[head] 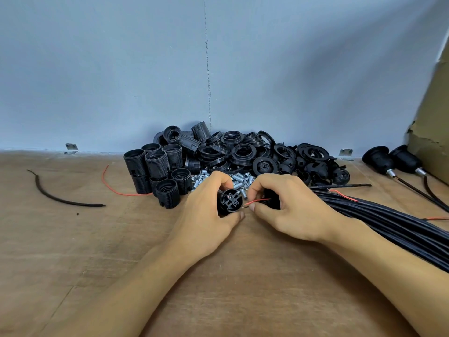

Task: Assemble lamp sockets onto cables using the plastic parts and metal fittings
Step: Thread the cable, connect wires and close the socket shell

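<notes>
My left hand [211,210] grips a black socket body [230,201] with its terminal end facing me. Just to its right, my right hand [286,205] pinches the end of a black cable, whose thin red wire [257,201] points at the socket's terminals. A black plastic part [272,198] sits on the cable under my right fingers, mostly hidden. A bundle of black cables [388,222] runs off to the right. Behind my hands lie small metal fittings [239,181].
Threaded black socket shells [158,171] stand at the back left, a heap of black rings and caps [267,154] behind. Two assembled sockets [393,161] lie by a cardboard box [432,132] at right. A cable scrap [60,198] and loose red wire [109,183] lie left.
</notes>
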Tool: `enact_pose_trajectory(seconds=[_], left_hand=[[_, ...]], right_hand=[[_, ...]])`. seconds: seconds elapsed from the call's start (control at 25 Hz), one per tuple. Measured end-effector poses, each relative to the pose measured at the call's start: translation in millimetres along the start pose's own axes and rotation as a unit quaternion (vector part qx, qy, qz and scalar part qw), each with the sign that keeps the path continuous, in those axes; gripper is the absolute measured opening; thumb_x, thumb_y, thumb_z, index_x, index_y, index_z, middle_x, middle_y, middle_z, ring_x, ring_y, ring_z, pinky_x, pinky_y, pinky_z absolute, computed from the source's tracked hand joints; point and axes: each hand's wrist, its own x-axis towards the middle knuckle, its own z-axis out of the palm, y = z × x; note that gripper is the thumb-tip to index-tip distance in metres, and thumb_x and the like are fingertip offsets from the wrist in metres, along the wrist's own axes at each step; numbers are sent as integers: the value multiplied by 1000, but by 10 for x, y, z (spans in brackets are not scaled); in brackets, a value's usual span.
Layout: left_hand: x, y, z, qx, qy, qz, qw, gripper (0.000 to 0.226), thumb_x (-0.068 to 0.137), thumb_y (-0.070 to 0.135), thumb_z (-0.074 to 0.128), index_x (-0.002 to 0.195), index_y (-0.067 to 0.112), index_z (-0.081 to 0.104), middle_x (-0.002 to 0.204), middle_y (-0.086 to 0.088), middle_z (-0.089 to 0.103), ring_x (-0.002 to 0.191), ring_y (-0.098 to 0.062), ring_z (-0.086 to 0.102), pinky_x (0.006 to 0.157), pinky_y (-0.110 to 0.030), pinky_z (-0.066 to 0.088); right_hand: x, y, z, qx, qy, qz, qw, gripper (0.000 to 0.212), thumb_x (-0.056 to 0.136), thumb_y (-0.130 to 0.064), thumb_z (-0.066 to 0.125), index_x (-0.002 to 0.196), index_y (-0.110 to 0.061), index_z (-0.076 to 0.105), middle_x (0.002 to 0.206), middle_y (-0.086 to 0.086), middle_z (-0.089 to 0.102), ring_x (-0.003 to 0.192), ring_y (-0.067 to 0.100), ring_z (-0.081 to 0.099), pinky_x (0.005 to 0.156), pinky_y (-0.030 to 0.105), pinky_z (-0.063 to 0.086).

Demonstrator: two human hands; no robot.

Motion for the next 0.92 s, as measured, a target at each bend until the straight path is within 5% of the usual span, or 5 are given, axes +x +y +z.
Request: enact_pose_trajectory(seconds=[0.36,0.56,0.68,0.8,0.92], left_hand=[[8,-24,14,10,0,14,1000,53,71,24,86,99,44,46,99,23,58,96,-3,57,77,-11,41],[8,-23,17,15,-4,17,1000,52,72,22,86,102,41,49,99,23,59,96,-2,57,78,-12,40],[8,-5,27,10,-2,20,1000,48,74,24,84,102,41,49,97,21,59,94,-4,58,76,-13,41],[-5,24,17,13,-1,6,1000,46,74,28,83,100,43,48,99,22,59,95,-2,57,76,-11,41],[-14,93,-21,-15,24,-28,999,41,75,33,81,98,42,49,99,23,62,93,-2,60,75,-12,44]], right_hand=[[3,-14,-23,-22,-48,4,999,31,87,-16,67,71,-22,41,59,5,51,54,19,37,59,42,37],[30,0,-109,11,-95,26,995,24,84,-16,63,70,-21,44,67,10,60,57,14,38,56,30,32],[26,5,-46,-79,-71,-17,994,31,96,-35,62,72,-19,51,63,-1,56,60,18,47,63,29,37],[-5,-1,13,-161,-32,-37,986,38,99,-50,48,78,-19,49,66,-6,54,64,20,49,63,27,26],[-22,-8,31,-149,26,-23,988,36,100,-51,43,83,-20,48,62,-11,47,61,17,46,59,28,23]])
